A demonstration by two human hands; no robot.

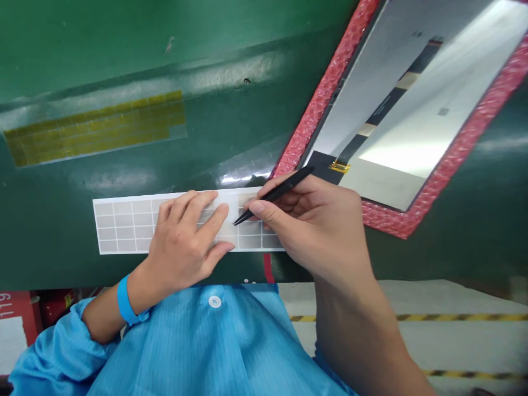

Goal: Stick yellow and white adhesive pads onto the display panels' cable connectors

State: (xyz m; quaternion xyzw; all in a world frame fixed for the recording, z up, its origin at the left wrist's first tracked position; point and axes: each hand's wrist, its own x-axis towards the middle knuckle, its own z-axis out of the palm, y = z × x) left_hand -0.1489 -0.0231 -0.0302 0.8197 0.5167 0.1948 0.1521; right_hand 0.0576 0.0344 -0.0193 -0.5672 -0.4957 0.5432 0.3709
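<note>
A white backing sheet with rows of grey rectangular stickers [124, 220] lies flat at the table's near edge. My left hand [183, 236] rests on it, palm down with the fingers spread. Black tweezers [284, 190] are pinched in my right hand [325, 225], slanting down to the left. Their tips meet the sheet near its middle, where a stretch of backing is bare white. Whether a sticker sits between the tips is too small to tell. My right hand covers the sheet's right end.
At the upper right, a flat display panel [412, 126] with a dark ribbon cable [388, 107] lies on pink bubble wrap [396, 226]. A sheet of yellow stickers [94, 129] is at the left. Clear film [247, 168] lies behind my hands on the green table [231, 115].
</note>
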